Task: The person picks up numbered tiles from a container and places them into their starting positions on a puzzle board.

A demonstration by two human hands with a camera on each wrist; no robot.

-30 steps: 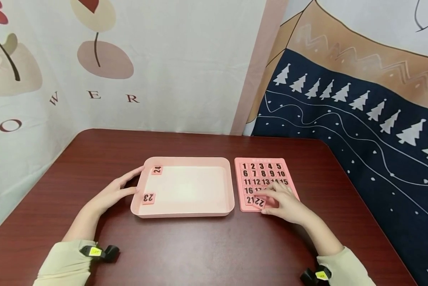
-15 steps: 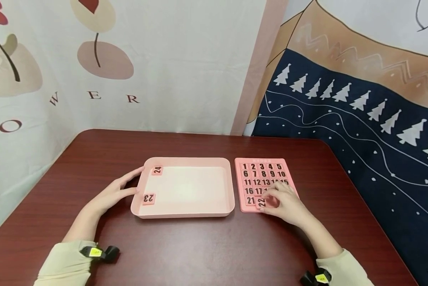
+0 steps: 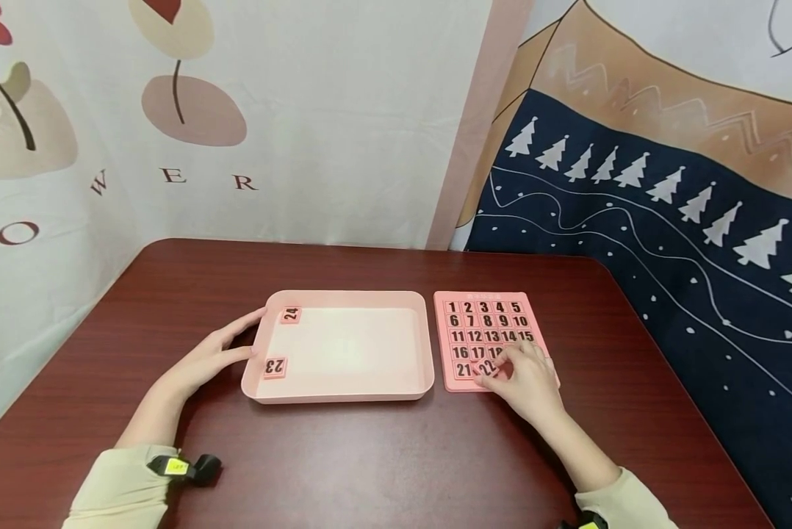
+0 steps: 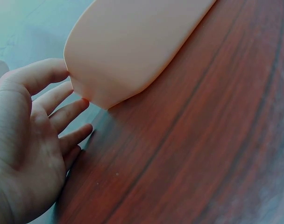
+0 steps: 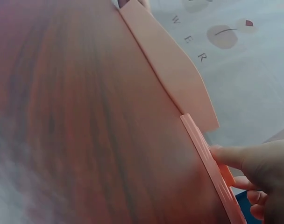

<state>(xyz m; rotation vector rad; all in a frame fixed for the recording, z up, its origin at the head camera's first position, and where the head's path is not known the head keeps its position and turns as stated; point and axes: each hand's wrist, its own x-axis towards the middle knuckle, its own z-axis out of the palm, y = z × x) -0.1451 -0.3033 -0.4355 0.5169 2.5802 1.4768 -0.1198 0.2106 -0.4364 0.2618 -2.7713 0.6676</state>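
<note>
My left hand point(image 3: 206, 360) rests its fingers and thumb on the left end of a pale pink tray point(image 3: 350, 299). In the left wrist view, the fingertips of the left hand point(image 4: 37, 130) meet the tray's corner, fingers loosely spread. Inside the tray lie tile 24 point(image 3: 291, 314) and tile 23 point(image 3: 275, 367), both turned. To the right is a pink number board point(image 3: 480, 296) with rows of number tiles. Over its bottom row my right hand point(image 3: 531, 378) pinches number tile 22 point(image 3: 485, 367), tilted and partly covered by the fingers. In the right wrist view the tile point(image 5: 226, 174) shows edge-on above the board.
Everything stands on a dark red wooden table point(image 3: 369, 455). The board sits close to the tray's right side. Behind the table hang a white printed curtain point(image 3: 343, 132) and a navy cloth with white trees point(image 3: 601, 213). A black strap camera point(image 3: 187, 468) is on the left wrist.
Tile 22 has turned in the right hand's fingers and shifted slightly right over the board. The right hand and forearm have swung a little. The left hand and tray have stayed put.
</note>
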